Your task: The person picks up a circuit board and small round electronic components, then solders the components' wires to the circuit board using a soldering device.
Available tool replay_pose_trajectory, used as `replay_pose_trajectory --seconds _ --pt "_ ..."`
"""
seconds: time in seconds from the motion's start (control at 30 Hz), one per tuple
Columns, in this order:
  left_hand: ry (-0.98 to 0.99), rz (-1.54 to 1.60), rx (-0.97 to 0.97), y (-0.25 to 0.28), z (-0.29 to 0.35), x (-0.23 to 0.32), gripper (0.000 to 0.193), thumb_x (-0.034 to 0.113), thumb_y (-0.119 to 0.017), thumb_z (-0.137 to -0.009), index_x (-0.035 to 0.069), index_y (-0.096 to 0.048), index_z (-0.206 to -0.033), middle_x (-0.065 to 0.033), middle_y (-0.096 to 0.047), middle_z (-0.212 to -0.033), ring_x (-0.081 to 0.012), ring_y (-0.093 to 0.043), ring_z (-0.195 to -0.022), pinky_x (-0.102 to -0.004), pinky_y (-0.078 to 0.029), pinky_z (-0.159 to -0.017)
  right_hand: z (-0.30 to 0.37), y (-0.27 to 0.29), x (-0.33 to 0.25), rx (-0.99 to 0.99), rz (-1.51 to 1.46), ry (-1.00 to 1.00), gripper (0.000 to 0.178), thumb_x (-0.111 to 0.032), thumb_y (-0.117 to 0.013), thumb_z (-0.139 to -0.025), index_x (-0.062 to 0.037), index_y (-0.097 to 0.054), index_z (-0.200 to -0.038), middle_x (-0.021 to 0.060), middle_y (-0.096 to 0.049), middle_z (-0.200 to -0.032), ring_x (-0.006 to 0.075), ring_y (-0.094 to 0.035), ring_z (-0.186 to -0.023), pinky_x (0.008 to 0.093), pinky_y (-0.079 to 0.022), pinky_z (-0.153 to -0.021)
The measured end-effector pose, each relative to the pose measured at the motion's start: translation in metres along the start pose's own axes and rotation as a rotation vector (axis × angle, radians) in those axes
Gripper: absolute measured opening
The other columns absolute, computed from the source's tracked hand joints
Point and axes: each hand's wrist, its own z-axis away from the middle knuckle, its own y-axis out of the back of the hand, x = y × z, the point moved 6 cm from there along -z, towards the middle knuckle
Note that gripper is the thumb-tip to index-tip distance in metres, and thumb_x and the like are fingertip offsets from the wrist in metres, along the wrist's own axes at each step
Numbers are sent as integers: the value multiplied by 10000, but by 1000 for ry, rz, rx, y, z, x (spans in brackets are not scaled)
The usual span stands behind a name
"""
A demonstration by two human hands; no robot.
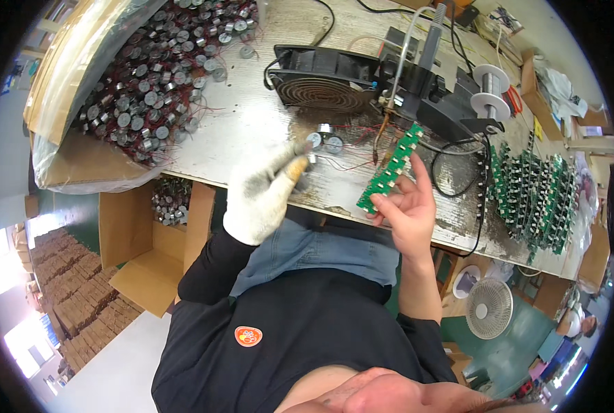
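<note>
My right hand point(411, 205), bare, grips the lower end of a long green circuit board strip point(391, 168) between thumb and fingers. Small white and metal parts line the strip, which slants up toward the soldering machine point(424, 86). My left hand point(262, 189) wears a white glove with a worn, yellowish thumb tip. Its thumb and fingers are closed together at a small silver motor point(312, 159), partly hidden by the fingertips. Just beyond them, a few round motors point(333, 144) with thin red wires lie on the worn white table point(252, 117).
A large heap of wired motors point(148, 96) fills a plastic-lined carton at left. An open cardboard box point(138, 234) stands below it. A black fan point(324, 82) and a solder wire spool point(491, 93) flank the machine. Several green boards point(534, 199) are piled at right.
</note>
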Motion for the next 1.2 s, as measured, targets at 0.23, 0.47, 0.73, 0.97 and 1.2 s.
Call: replay_pose_trajectory --seconds 0.23,0.47,0.73,0.97,1.2 --pt "257 345 -175 -40 9 -26 299 72 -615 -886 -96 -567 -1129 -124 -666 -896 -156 -648 -817 -255 -526 -707 4 -7 -2 -46 -10 1 833 111 -628 -797 -19 -141 -1460 174 -547 -1050 180 -654 -671 227 -513 -503" --pt "108 57 -146 -53 3 -14 220 132 -623 -890 -56 -641 -1004 -55 -655 -853 -84 -580 -758 -236 -472 -672 4 -6 -3 -34 -1 -13 831 105 -626 -800 -31 -145 -1464 158 -550 -1054 173 -652 -678 220 -506 -502" --pt "218 258 -192 -62 -3 -20 187 98 -614 -875 -59 -625 -976 -70 -641 -863 -87 -580 -764 -233 -477 -671 4 -5 -2 -59 -22 15 826 101 -618 -801 -37 -148 -1465 161 -544 -1072 159 -649 -703 220 -521 -518" --pt "267 266 -221 -64 -9 -17 170 100 -619 -857 -53 -611 -932 -78 -639 -841 -99 -600 -744 -235 -489 -650 3 -6 -5 -57 -35 22 818 110 -610 -798 -40 -158 -1463 174 -547 -1071 154 -647 -712 224 -536 -533" --pt "338 272 -233 -67 -12 -14 159 102 -622 -844 -47 -612 -900 -72 -641 -788 -94 -594 -715 -238 -485 -631 1 -5 -7 -48 -48 56 802 137 -593 -789 -30 -175 -1454 225 -551 -1157 170 -651 -694 234 -546 -502"
